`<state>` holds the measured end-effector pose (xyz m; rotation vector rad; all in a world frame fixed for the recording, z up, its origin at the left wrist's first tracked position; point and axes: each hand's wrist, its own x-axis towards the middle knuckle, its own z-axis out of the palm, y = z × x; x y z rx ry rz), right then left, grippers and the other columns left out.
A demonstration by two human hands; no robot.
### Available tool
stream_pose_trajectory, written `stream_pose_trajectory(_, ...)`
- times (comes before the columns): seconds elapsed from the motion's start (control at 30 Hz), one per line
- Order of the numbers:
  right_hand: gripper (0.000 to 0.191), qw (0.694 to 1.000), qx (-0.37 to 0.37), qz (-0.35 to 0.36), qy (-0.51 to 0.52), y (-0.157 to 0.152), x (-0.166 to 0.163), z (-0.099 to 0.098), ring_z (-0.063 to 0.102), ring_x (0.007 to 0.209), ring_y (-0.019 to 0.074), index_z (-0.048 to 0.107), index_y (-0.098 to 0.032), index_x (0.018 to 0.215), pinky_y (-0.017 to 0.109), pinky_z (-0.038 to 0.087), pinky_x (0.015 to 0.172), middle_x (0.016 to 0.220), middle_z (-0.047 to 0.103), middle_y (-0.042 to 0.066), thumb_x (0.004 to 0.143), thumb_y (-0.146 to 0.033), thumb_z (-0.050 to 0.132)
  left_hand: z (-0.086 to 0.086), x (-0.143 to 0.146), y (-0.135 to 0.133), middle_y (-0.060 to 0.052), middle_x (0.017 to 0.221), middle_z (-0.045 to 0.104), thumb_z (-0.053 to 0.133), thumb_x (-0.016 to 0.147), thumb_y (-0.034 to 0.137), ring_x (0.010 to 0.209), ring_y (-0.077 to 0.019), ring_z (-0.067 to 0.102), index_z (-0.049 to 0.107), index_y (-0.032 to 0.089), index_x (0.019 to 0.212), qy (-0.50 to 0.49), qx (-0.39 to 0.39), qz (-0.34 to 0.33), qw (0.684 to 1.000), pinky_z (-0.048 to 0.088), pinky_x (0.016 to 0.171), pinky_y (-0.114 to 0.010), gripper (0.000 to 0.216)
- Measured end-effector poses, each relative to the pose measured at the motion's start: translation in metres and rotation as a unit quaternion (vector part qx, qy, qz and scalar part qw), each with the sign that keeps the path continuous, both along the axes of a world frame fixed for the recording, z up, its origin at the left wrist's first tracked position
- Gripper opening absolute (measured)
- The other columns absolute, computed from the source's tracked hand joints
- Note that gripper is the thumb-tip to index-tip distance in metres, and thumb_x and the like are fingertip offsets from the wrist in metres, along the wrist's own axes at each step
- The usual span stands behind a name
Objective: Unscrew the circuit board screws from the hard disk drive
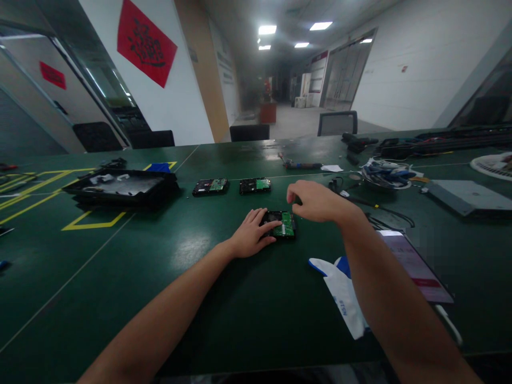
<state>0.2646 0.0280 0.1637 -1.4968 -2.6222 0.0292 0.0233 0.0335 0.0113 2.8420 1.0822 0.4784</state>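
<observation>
A hard drive [285, 228] with a green circuit board facing up lies on the green table in front of me. My left hand [255, 230] holds its left end, the index finger stretched over the board and the thumb by the near edge. Just above the drive's right end is my right hand [312, 200], fingers curled in; whatever they may hold is hidden. Two more drives sit farther back: one hard drive [255, 185] straight behind, another hard drive [210, 186] to its left.
A black tray [128, 186] stands at left. To the right lie a white-blue glove [344, 298], a tablet [418, 266], black cables [376, 205], a silver box [472, 196] and a bowl of wires [386, 173]. A screwdriver-like tool [304, 166] lies at the back.
</observation>
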Motion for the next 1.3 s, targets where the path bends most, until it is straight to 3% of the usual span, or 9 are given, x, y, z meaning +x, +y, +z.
stream_pose_trajectory(0.07,0.018,1.000,0.003,-0.007,-0.006,-0.0012,-0.0027,-0.0002,0.068,0.093,0.0248,0.070,-0.019,0.098,0.032,0.046,0.076,0.104,0.074,0.011,0.083,-0.016,0.060,-0.0003,-0.0001,0.0001,-0.010,0.167,0.024,0.057,0.101,0.048,0.152,-0.0411,0.023,0.046,0.037,0.153,-0.003,-0.001,0.000,1.000,0.022,0.122,-0.066,0.054)
stream_pose_trajectory(0.23,0.023,0.991,0.035,-0.126,-0.041,-0.0003,-0.0044,-0.0040,0.069,0.088,0.0303,0.071,-0.016,0.097,0.037,0.046,0.072,0.097,0.074,0.017,0.092,-0.032,0.055,-0.0015,-0.0001,0.0007,-0.010,0.167,0.023,0.059,0.100,0.047,0.152,-0.0412,0.023,0.047,0.037,0.153,-0.005,-0.004,0.001,1.000,0.022,0.122,-0.066,0.055)
stream_pose_trajectory(0.43,0.022,0.999,-0.001,0.031,0.009,-0.0014,-0.0024,-0.0004,0.068,0.098,0.0233,0.069,-0.020,0.100,0.030,0.047,0.080,0.108,0.074,0.010,0.082,-0.011,0.057,-0.0010,-0.0004,0.0005,-0.010,0.167,0.023,0.057,0.101,0.048,0.153,-0.0406,0.022,0.046,0.037,0.153,0.000,-0.003,-0.002,1.000,0.021,0.122,-0.066,0.055)
stream_pose_trajectory(0.57,0.013,0.998,0.014,-0.052,-0.015,0.0006,-0.0037,-0.0016,0.069,0.092,0.0269,0.070,-0.019,0.094,0.034,0.047,0.077,0.098,0.075,0.012,0.090,-0.024,0.059,-0.0017,-0.0009,0.0009,-0.011,0.167,0.022,0.056,0.101,0.049,0.153,-0.0403,0.022,0.046,0.037,0.153,0.001,-0.002,-0.001,1.000,0.022,0.122,-0.066,0.054)
stream_pose_trajectory(0.67,0.023,0.994,0.026,-0.100,-0.031,-0.0002,-0.0037,-0.0022,0.070,0.090,0.0299,0.072,-0.017,0.094,0.037,0.047,0.074,0.097,0.074,0.016,0.093,-0.035,0.057,-0.0028,-0.0010,0.0016,-0.011,0.167,0.022,0.057,0.101,0.048,0.153,-0.0404,0.022,0.046,0.036,0.153,0.001,-0.003,-0.001,1.000,0.021,0.122,-0.065,0.055)
stream_pose_trajectory(0.87,0.025,1.000,-0.009,-0.001,-0.008,-0.0033,-0.0021,0.0019,0.069,0.098,0.0252,0.074,-0.017,0.101,0.032,0.048,0.081,0.107,0.075,0.013,0.085,-0.013,0.055,-0.0019,-0.0007,0.0009,-0.010,0.167,0.023,0.057,0.101,0.048,0.153,-0.0402,0.022,0.046,0.037,0.153,-0.005,-0.007,-0.001,1.000,0.021,0.122,-0.066,0.054)
stream_pose_trajectory(1.07,0.026,0.995,0.006,-0.097,-0.033,0.0009,0.0010,-0.0002,0.070,0.091,0.0298,0.073,-0.017,0.096,0.037,0.049,0.076,0.098,0.075,0.016,0.094,-0.034,0.054,-0.0004,0.0001,0.0001,-0.010,0.167,0.023,0.057,0.101,0.048,0.153,-0.0396,0.023,0.046,0.037,0.153,0.000,-0.008,0.002,1.000,0.022,0.122,-0.066,0.055)
stream_pose_trajectory(1.23,0.021,1.000,-0.007,-0.009,-0.007,-0.0012,0.0023,0.0008,0.068,0.098,0.0254,0.070,-0.018,0.102,0.032,0.048,0.080,0.109,0.074,0.012,0.083,-0.017,0.060,0.0000,0.0000,0.0004,-0.010,0.168,0.022,0.057,0.101,0.049,0.153,-0.0404,0.022,0.047,0.037,0.153,0.000,-0.010,0.002,1.000,0.021,0.122,-0.066,0.054)
stream_pose_trajectory(1.3,0.019,1.000,-0.008,-0.015,-0.004,-0.0013,0.0022,0.0008,0.069,0.095,0.0252,0.070,-0.019,0.101,0.032,0.048,0.078,0.106,0.075,0.012,0.085,-0.019,0.060,0.0008,0.0000,0.0002,-0.011,0.168,0.022,0.057,0.101,0.049,0.153,-0.0406,0.021,0.046,0.037,0.153,0.002,-0.010,0.000,1.000,0.021,0.122,-0.066,0.055)
